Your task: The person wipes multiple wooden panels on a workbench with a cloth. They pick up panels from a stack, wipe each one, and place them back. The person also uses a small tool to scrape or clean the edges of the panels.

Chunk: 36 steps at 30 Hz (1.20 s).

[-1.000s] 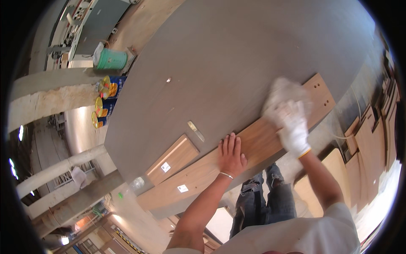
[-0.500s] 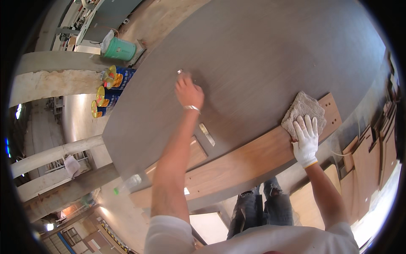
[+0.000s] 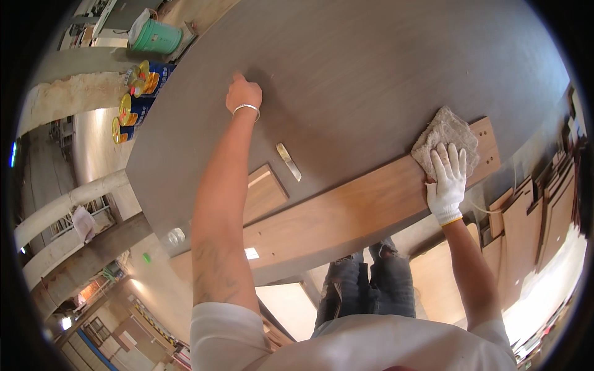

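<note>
Fingers on my left hand [image 3: 244,94] curl toward the desk's [image 3: 346,80] left edge; whether they pinch anything, I cannot tell. A careless sweep could knock the knife-like tool [image 3: 288,162]. Along the near edge, the long board [image 3: 337,221] might slip under uneven pressure; it looks brown, grained. My gloved right hand [image 3: 448,185] rests on shaggy cloth [image 3: 447,135] atop it, fingers slightly apart.
</note>
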Motion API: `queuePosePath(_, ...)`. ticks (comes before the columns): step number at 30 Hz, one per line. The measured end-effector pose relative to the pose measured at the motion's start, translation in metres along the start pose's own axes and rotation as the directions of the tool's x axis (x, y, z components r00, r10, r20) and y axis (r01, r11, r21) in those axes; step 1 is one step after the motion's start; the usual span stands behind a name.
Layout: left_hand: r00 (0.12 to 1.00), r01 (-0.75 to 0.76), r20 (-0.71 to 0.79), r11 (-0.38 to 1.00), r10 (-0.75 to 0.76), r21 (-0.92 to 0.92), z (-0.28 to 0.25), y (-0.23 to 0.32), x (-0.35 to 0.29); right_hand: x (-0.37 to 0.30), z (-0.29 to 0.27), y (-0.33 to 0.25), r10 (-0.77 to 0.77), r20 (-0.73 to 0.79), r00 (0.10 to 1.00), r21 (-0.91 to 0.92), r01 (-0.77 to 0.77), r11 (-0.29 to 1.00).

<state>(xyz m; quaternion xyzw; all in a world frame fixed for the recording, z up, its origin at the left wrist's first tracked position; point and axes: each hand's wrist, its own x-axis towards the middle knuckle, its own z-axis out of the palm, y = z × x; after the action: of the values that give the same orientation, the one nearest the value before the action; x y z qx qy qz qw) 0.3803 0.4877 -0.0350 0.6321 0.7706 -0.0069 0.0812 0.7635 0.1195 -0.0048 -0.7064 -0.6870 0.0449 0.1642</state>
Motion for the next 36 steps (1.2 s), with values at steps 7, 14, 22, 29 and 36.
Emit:
queuePosePath(7,0.953,-0.185,-0.282,0.951,0.112,-0.247,-0.022,-0.055,-0.101,-0.004,0.015,-0.023,0.103,-0.04,0.994,0.013,-0.102,0.995)
queuePosePath(14,0.954,-0.19,-0.273,0.953,0.122,-0.238,0.012,-0.178,-0.364,-0.016,0.039,-0.187,-0.282,0.158,0.946,0.37,0.208,0.906)
queuePosePath(22,0.967,-0.158,-0.228,0.972,0.116,-0.173,0.012,-0.211,-0.39,-0.014,0.04,-0.199,-0.497,0.209,0.842,0.371,0.402,0.837)
queuePosePath(29,0.961,-0.127,-0.264,0.975,0.076,-0.182,0.025,-0.198,-0.399,-0.018,0.019,-0.072,-0.206,0.117,0.971,0.045,0.202,0.978)
queuePosePath(36,0.957,-0.093,-0.288,0.976,0.034,-0.196,0.032,-0.18,-0.433,-0.051,0.015,-0.037,-0.057,0.137,0.989,0.151,0.036,0.988)
